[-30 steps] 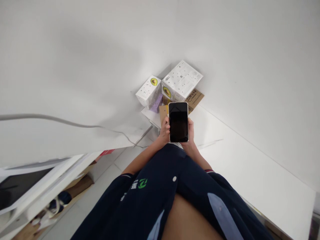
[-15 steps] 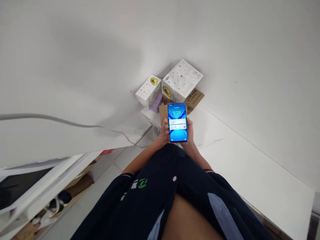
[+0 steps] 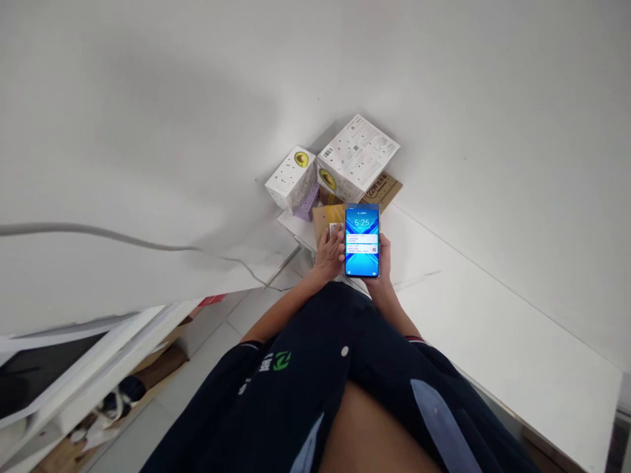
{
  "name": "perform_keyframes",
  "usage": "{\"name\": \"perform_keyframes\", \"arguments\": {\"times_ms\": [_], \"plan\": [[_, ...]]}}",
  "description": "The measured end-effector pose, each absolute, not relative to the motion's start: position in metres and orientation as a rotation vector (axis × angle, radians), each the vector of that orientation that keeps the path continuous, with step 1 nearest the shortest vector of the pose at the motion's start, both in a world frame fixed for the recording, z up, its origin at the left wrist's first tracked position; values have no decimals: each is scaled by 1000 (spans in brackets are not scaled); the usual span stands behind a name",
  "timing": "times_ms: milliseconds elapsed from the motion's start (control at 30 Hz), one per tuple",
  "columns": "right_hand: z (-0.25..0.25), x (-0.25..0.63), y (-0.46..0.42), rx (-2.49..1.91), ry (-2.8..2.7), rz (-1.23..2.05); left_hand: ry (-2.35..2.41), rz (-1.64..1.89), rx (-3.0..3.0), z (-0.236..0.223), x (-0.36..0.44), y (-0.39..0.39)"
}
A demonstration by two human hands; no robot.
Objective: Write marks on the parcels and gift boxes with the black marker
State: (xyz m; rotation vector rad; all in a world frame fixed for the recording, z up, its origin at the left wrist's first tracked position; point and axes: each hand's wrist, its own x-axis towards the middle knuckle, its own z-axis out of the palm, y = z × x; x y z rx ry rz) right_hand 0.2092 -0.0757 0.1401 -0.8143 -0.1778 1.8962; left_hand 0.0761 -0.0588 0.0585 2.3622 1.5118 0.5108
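Observation:
A smartphone with a lit blue lock screen reading 5:25 is upright in front of me. My right hand is closed around it, thumb along the right edge and fingertips showing at the left edge. Just left of the phone is my left hand, its back toward me and its fingers stretched forward. I cannot tell whether it touches the phone's edge. Beyond the left fingers, a brown cardboard box with yellow tape and a white label is partly hidden by the phone and hand.
White boxes with avocado pictures, a small one and a larger one, stand in the wall corner. A purple box is beneath the small one. The white tabletop extends right. A grey cable crosses the left side.
The phone has shifted slightly right in my right hand. My left hand's fingers have straightened beside it, and more of the brown box with its tape and label shows.

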Motion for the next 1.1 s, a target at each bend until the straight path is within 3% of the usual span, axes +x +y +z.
{"name": "perform_keyframes", "arguments": {"times_ms": [233,467,667,1100], "plan": [[121,269,-77,-1030,-299,1571,1472,288,2463,100,78,-66],[42,332,-103,-2113,-720,827,1471,266,2490,100,77,-66],[-14,349,-151,-2731,-1037,663,1463,257,2479,104,78,-67],[-37,349,-150,-2832,-1175,446,1477,271,2469,102,75,-68]]}}
